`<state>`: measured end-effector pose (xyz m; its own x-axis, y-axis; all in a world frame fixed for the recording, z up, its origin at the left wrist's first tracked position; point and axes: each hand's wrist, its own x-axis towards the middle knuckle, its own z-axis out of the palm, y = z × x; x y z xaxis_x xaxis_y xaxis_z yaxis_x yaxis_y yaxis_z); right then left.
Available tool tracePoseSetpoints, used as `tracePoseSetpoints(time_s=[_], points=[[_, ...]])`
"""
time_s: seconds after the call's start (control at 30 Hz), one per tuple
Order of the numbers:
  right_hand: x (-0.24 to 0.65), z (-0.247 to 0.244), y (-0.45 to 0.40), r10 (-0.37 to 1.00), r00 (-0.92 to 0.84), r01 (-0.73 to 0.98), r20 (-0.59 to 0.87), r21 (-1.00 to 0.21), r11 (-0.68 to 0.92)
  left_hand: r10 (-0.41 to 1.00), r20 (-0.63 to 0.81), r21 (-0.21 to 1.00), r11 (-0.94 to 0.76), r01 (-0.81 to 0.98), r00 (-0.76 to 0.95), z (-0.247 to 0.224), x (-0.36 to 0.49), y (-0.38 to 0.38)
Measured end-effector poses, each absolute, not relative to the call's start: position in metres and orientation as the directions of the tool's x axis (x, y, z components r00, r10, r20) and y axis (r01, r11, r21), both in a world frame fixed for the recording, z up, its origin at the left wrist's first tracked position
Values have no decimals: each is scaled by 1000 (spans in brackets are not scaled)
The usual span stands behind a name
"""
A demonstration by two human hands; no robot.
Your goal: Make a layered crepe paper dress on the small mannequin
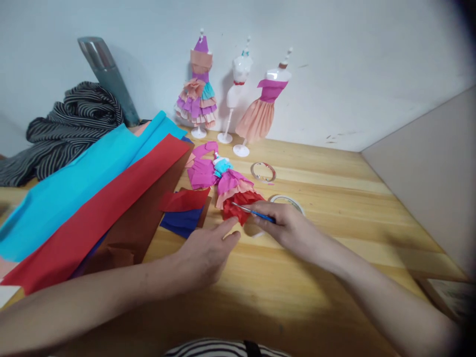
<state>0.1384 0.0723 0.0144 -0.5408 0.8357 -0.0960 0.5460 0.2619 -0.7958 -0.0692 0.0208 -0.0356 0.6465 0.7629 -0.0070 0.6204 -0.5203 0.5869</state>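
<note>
A small doll-sized dress form lies on the table, wearing a dress with a blue top (pixel 223 166) and a magenta and peach skirt (pixel 233 184). At its hem spreads a ruffled piece of red crepe paper (pixel 232 210). My right hand (pixel 293 225) is closed around a blue-handled tool with a slim metal tip (pixel 265 216); its tip lies over the red paper. Whether it is tweezers or small scissors I cannot tell. Nearer to me, my left hand (pixel 208 253) has its index finger stretched to the red paper's lower edge, thumb apart.
Three dress forms stand by the wall: a ruffled one (pixel 197 101), a mostly bare one (pixel 240 72) and one in a peach skirt (pixel 257 119). Tape rolls (pixel 275 173) lie right. Blue sheets (pixel 85 168), red sheets (pixel 107 213), paper scraps (pixel 182 220), a striped cloth (pixel 74 124) and a bottle (pixel 115 77) are left.
</note>
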Motion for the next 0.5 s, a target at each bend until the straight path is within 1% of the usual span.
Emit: tracePoseSetpoints(time_s=[0.07,0.13,0.23,0.3,0.33,0.4,0.5], points=[[139,17,73,871,-487,528,-73,-818,227,740,-62,485,-564,668,670,-36,-68,22],[142,18,73,915,-393,468,-93,-877,111,722,-88,417,-599,683,686,-34,-66,25],[148,16,74,932,-268,291,-244,-943,-163,710,-89,353,-633,689,698,-30,-66,31],[149,15,76,905,-251,129,-343,-939,-320,716,-95,321,-636,702,692,-28,-66,35],[149,15,78,893,-255,48,-372,-927,-372,729,-90,308,-628,715,679,-27,-66,37],[149,15,83,874,-277,-72,-399,-899,-433,787,-64,279,-576,768,613,-26,-65,40],[149,14,88,865,-303,-133,-399,-881,-453,880,0,221,-463,858,475,-27,-59,46]])
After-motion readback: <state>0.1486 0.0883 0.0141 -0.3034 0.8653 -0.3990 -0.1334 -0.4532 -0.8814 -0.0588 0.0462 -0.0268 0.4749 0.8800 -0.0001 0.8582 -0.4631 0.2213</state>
